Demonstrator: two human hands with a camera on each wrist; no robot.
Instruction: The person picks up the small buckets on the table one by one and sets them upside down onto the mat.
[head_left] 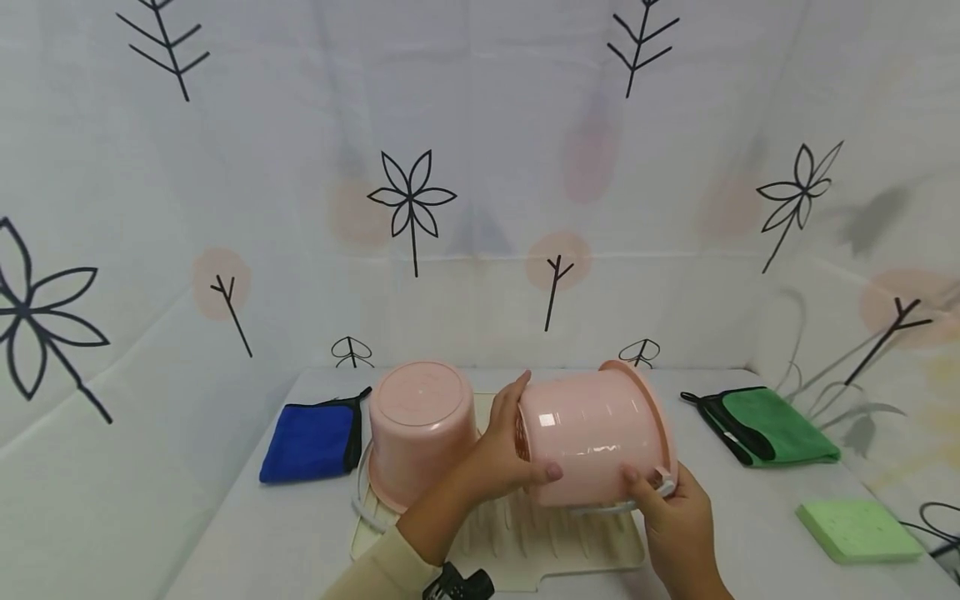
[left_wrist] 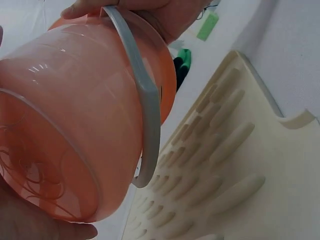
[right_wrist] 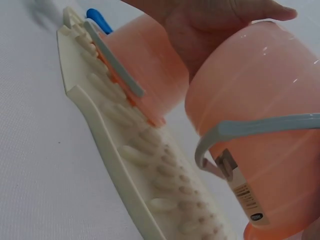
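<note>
A pink bucket (head_left: 592, 433) lies tilted on its side in the air above a cream ridged drying tray (head_left: 577, 550), its rim to the right. My left hand (head_left: 495, 458) grips it at the base, thumb at the front. At the rim, beside the handle joint, my right hand (head_left: 678, 525) holds it with thumb in front and fingers partly hidden behind. The grey handle (left_wrist: 150, 110) hangs along the bucket's underside. A label (right_wrist: 245, 195) shows on its wall in the right wrist view. Another pink bucket (head_left: 420, 433) stands upside down on the tray's left part.
A folded blue cloth (head_left: 311, 442) lies at the left of the white table (head_left: 240, 533). On the right are a folded green cloth (head_left: 783, 425) and a light green sponge (head_left: 858, 531). A patterned white curtain (head_left: 480, 308) hangs behind the table.
</note>
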